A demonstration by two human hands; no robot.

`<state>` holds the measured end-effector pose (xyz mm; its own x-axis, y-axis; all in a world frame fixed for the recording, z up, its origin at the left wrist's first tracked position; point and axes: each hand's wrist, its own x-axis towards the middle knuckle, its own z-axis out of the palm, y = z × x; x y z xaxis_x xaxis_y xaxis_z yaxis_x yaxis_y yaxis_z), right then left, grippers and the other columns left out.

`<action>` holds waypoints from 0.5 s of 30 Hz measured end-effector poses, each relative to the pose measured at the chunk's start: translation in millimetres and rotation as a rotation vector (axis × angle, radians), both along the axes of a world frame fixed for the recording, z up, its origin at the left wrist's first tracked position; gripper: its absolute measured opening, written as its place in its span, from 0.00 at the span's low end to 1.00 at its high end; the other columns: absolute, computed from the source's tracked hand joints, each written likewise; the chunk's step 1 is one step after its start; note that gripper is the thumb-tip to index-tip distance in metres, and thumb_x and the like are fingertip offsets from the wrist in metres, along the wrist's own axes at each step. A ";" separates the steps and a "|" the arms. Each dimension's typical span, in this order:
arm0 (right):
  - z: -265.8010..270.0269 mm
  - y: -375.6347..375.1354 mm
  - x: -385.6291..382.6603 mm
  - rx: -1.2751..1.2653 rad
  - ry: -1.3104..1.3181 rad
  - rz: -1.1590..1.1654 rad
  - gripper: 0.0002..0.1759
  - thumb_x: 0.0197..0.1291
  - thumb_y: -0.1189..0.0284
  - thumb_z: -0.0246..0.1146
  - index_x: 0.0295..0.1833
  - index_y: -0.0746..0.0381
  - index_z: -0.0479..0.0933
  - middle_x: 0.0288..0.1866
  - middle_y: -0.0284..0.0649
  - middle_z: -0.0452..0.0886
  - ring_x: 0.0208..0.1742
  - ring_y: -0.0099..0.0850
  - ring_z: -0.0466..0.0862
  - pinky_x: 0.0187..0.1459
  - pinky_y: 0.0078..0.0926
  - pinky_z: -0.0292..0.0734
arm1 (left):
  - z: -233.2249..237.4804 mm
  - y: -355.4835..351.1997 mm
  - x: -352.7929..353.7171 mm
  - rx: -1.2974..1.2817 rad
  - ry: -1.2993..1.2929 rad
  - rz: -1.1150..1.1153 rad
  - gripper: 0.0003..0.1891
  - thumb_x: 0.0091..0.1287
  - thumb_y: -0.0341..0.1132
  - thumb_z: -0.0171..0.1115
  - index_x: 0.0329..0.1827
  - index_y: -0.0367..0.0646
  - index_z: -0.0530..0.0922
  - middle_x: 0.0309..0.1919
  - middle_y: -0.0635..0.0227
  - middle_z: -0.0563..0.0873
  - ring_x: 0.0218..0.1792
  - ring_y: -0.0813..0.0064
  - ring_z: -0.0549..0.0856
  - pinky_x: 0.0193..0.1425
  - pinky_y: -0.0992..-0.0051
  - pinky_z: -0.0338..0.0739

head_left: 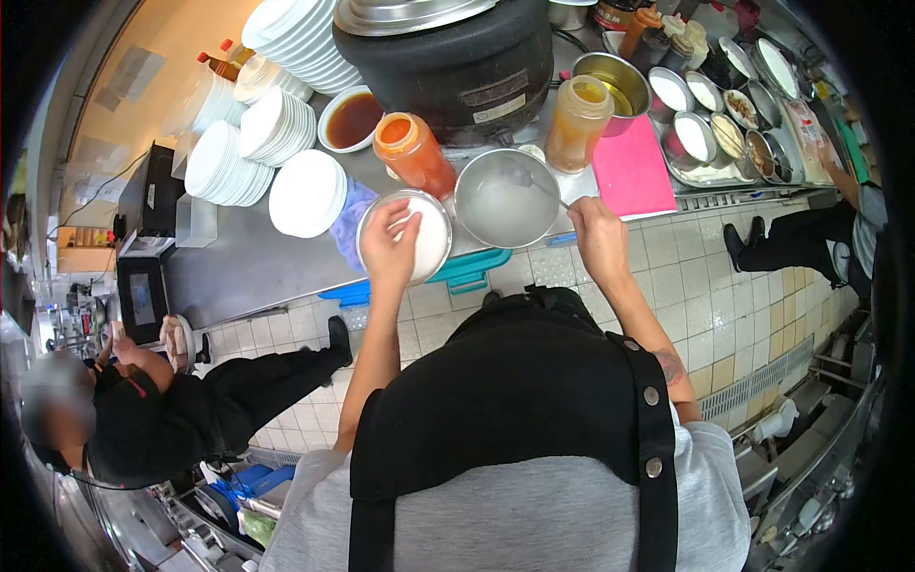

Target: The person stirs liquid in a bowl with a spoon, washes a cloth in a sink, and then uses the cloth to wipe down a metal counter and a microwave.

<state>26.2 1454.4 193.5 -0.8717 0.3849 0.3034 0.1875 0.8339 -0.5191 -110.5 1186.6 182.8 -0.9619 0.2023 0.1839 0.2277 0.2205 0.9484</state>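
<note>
My left hand (389,250) is over a round metal bowl of white powder or grains (431,234), its fingers bent together at the surface. What is between those fingertips, if anything, I cannot make out. In my right hand (599,234) is the thin handle of a metal spoon (564,204). The spoon's head rests in a metal bowl (505,240) that holds a cloudy, pale liquid. Behind the two bowls stand an open squeeze bottle of orange sauce (429,170) and a squeeze bottle of yellowish sauce (575,133).
A large black pot (453,71) stands at the back. Stacked white plates (310,195), a bowl of brown liquid (351,122) and a purple cloth (355,221) lie left. Right are a pink sheet (634,172) and several ingredient tins (688,138). One person (143,410) stands left, another (810,238) right.
</note>
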 end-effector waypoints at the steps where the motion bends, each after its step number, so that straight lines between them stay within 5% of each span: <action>1: -1.8 1.3 -1.0 0.036 -0.012 -0.006 0.04 0.56 0.76 0.60 0.33 0.65 0.72 0.30 0.48 0.76 0.32 0.48 0.80 0.33 0.44 0.74 | -8.2 -15.1 1.3 -0.066 0.003 0.065 0.14 0.58 0.24 0.65 0.47 0.34 0.78 0.43 0.59 0.82 0.43 0.71 0.83 0.44 0.76 0.79; 6: -15.8 2.4 1.3 0.108 -0.157 -0.033 0.04 0.57 0.76 0.59 0.33 0.65 0.72 0.30 0.49 0.77 0.32 0.49 0.81 0.33 0.46 0.75 | -35.1 -75.5 13.5 -0.395 0.002 0.388 0.15 0.59 0.31 0.66 0.48 0.33 0.79 0.39 0.59 0.83 0.39 0.70 0.83 0.43 0.74 0.78; 15: -18.3 -10.5 5.5 -0.534 -0.320 0.013 0.08 0.56 0.73 0.63 0.33 0.69 0.79 0.23 0.50 0.80 0.25 0.41 0.82 0.31 0.33 0.75 | -47.2 -91.9 23.4 -0.400 -0.078 0.443 0.18 0.58 0.33 0.67 0.47 0.29 0.78 0.36 0.57 0.85 0.31 0.74 0.83 0.37 0.74 0.78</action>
